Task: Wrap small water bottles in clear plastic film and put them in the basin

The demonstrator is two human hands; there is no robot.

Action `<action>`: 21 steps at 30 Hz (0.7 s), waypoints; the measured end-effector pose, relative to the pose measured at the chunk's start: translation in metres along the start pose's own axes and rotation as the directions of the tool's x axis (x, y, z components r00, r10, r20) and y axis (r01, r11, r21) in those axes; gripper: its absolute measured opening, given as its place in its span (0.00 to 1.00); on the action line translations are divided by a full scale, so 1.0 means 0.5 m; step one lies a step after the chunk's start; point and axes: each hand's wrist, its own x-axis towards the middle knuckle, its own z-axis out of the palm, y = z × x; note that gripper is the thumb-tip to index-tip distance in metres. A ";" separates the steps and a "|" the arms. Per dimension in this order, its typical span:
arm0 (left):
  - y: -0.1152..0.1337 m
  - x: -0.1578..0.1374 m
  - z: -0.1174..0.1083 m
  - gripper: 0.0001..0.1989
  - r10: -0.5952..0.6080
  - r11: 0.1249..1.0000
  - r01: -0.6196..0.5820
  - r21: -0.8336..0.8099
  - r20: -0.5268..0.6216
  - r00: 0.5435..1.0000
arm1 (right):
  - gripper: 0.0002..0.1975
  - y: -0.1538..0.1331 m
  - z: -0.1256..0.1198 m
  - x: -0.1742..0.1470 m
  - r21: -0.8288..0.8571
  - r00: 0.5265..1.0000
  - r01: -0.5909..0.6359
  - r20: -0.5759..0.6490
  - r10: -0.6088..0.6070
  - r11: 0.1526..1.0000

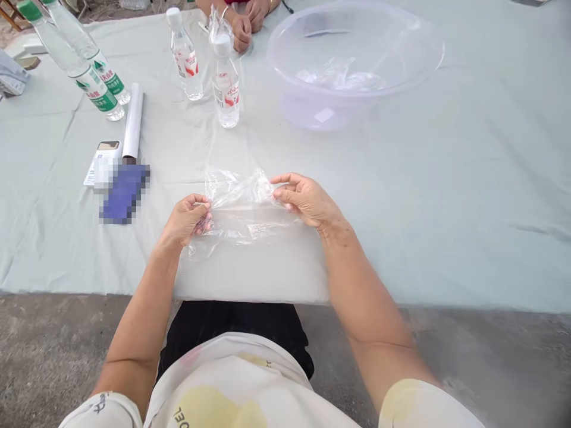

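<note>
A clear, crinkled plastic bag [243, 205] stretches between my two hands, just above the near part of the table. My left hand [190, 219] pinches its left side, thumb against the fingers. At the bag's upper right side, my right hand [307, 199] grips the film between thumb and fingers, with the index finger extended. Parts of the bag are so transparent that its exact edges are hard to make out.
Beyond the bag stand two small water bottles [226, 89] and a translucent purple basin [307, 110] with crumpled clear plastic [343, 77] inside. Two green-labelled bottles [96, 92], a white roll [134, 122] and a blurred blue item [125, 193] lie left. Another person's hands [245, 24] rest opposite.
</note>
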 end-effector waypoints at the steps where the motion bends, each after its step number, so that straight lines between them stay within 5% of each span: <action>1: -0.003 -0.003 -0.007 0.12 0.002 1.000 -0.002 0.029 -0.012 1.000 | 0.14 0.002 -0.004 0.004 0.039 0.996 0.057 -0.078 -0.054 0.998; 4: -0.012 -0.022 -0.027 0.12 0.077 0.964 -0.050 0.260 -0.094 0.993 | 0.10 0.009 -0.012 0.016 0.040 0.950 0.157 -0.280 -0.140 0.987; 6: -0.013 -0.040 -0.036 0.18 0.230 0.851 -0.106 0.515 -0.184 0.955 | 0.07 0.011 -0.013 0.018 -0.009 0.927 0.149 -0.348 -0.143 0.989; 11: 0.006 -0.068 -0.029 0.26 0.660 0.459 -0.134 0.878 -0.237 0.712 | 0.07 0.010 0.010 0.008 -0.186 0.930 0.059 -0.346 -0.121 0.981; 14: 0.019 -0.060 -0.008 0.20 0.641 0.326 -0.303 0.895 0.026 0.767 | 0.09 0.017 0.028 0.008 -0.416 0.931 0.008 -0.328 -0.158 0.909; 17: 0.016 -0.033 0.011 0.25 0.430 0.201 -0.419 0.885 0.305 0.850 | 0.11 0.032 0.044 0.021 -0.657 0.909 0.068 -0.269 -0.318 0.751; 19: 0.006 -0.013 0.016 0.36 0.287 0.160 -0.411 0.897 0.356 0.889 | 0.11 0.039 0.051 0.031 -0.731 0.910 0.136 -0.175 -0.377 0.668; 21: -0.004 0.002 0.013 0.45 0.213 0.146 -0.386 0.911 0.352 0.911 | 0.05 0.040 0.050 0.037 -0.713 0.920 0.172 -0.129 -0.369 0.679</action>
